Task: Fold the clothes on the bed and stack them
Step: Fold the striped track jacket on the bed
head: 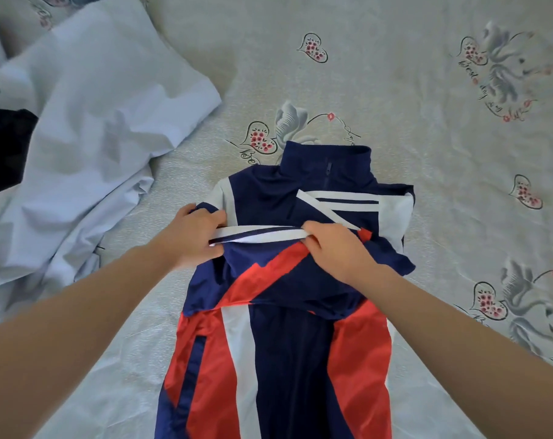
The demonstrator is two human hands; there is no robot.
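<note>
A navy, red and white track jacket (278,359) lies front-up in the middle of the bed, collar (327,163) pointing away from me. One striped sleeve is folded across its chest. My left hand (191,236) pinches the left end of that sleeve's white-striped edge. My right hand (335,248) grips the same edge nearer the middle, fingers curled over the fabric. The sleeve edge is stretched between both hands. The jacket's lower part runs out of the frame at the bottom.
A crumpled pale blue garment (94,128) lies at the left, with a dark garment (6,150) at the left edge beside it. The bed sheet (458,185), grey with heart and flower prints, spreads to the right and behind the jacket.
</note>
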